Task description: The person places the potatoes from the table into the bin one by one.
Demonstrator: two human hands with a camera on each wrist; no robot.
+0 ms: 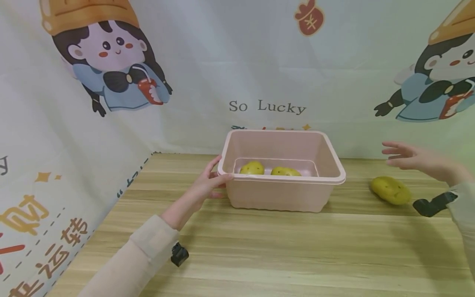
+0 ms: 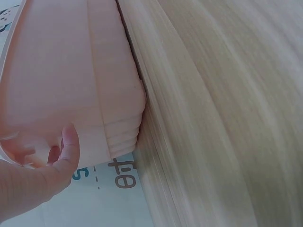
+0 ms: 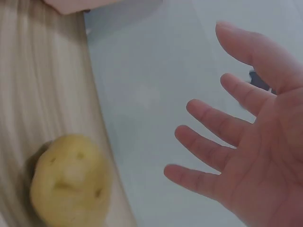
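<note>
A pink plastic bin (image 1: 282,194) stands on the table, with two potatoes (image 1: 252,168) visible inside, partly hidden by its front wall. My left hand (image 1: 209,181) grips the bin's left front corner, thumb over the rim and fingers along the side. In the left wrist view, the same hand (image 2: 52,175) is at the bin's end wall (image 2: 52,94). To the right of the bin, a single potato (image 1: 390,190) lies on the table. Above it hovers my right hand (image 1: 419,159), fingers spread and holding nothing. The right wrist view shows that hand (image 3: 255,137) apart from the potato (image 3: 71,182).
The wooden table (image 1: 259,251) reaches back to a printed cloth (image 1: 200,82) hanging behind the bin. More of this cloth covers the left side. A small black device (image 1: 179,254) sits under the left cuff, another (image 1: 434,204) at the right cuff.
</note>
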